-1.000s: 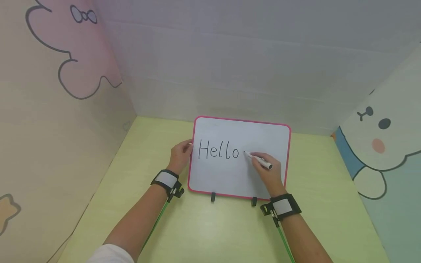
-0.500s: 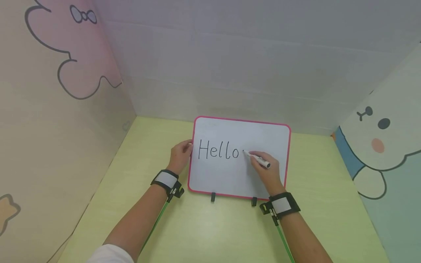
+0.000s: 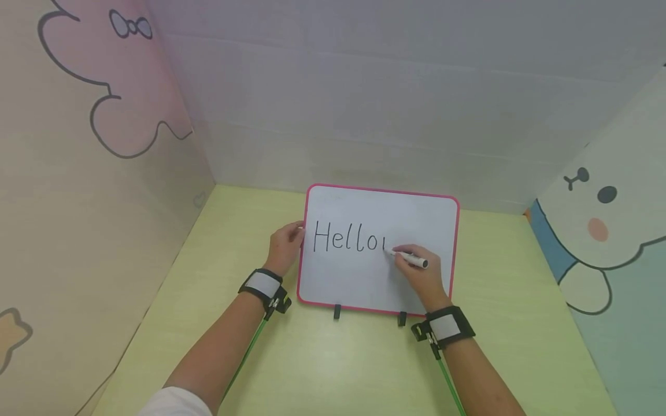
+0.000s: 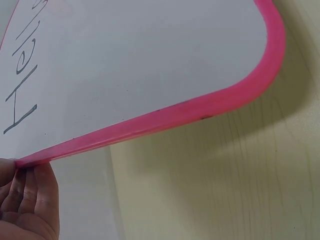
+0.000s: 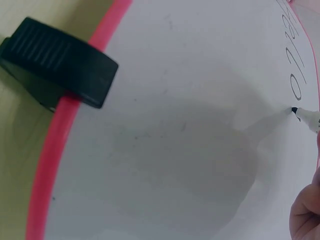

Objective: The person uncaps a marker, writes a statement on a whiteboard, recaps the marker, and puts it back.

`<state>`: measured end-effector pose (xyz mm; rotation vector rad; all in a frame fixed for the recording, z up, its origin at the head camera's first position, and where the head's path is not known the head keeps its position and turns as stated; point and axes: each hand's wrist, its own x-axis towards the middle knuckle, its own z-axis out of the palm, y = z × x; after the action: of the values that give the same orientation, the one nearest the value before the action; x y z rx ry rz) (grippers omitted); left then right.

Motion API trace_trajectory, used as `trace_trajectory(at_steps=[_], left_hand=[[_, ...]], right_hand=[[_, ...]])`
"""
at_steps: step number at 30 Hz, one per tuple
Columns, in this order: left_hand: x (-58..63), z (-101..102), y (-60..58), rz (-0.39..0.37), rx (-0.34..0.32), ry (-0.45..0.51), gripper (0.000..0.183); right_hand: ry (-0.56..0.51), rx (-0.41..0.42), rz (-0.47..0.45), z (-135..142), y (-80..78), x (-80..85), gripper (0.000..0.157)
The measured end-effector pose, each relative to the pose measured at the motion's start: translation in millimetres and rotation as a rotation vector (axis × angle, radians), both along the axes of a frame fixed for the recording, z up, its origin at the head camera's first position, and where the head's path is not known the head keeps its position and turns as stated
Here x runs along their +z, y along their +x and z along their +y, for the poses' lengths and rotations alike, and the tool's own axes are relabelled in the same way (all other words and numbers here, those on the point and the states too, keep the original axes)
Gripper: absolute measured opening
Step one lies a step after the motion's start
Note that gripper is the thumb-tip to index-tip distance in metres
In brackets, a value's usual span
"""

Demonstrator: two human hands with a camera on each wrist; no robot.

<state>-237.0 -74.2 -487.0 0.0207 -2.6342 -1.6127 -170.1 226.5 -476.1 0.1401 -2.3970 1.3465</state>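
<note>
Head view: the whiteboard [image 3: 354, 283] is the landmark, and the marker [image 3: 413, 259] lies over its right half, pinched in the right grip [image 3: 424, 274]. The tip sits to the left of those fingers. The marker's long axis runs mostly across the whiteboard: writing end toward its left edge, dark butt end toward its right edge and a little lower. I judge the key relation to be tip against stroke: the tip is at the lower end of a short upright stroke [image 3: 384, 243], just right of the last letter of "Hello" [image 3: 348, 237], and looks to be touching the surface. The right grip is plainly the nearer one. The left grip [image 3: 284, 248] is well apart from the marker, pinching the whiteboard's left edge, thumb above and fingers beneath in the left wrist view.

Counted: one whiteboard, one marker, five letters plus the single stroke, and two black clips, a left clip [image 3: 337, 311] and a right clip [image 3: 402, 319], both along the whiteboard's lower edge. Two wrist straps [image 3: 262, 283] and two green cables [image 3: 451, 385] show below the whiteboard's level. One counter [image 3: 328, 364] carries it.
</note>
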Motion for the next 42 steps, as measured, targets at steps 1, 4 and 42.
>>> trace_trajectory(at_steps=[1,4,42], left_hand=[[-0.4,0.1,-0.2,-0.004,0.001,0.002,0.034],[-1.2,0.5,-0.8,-0.008,0.004,0.007,0.034],[-0.8,1.1,-1.5,-0.015,-0.005,0.024,0.035]], right_hand=[[0.002,-0.001,0.003,-0.1,-0.3,-0.2,0.010],[0.011,-0.004,0.009,0.0,-0.7,-0.9,0.009],[0.034,-0.075,0.042,2.5,-6.9,4.1,0.013]])
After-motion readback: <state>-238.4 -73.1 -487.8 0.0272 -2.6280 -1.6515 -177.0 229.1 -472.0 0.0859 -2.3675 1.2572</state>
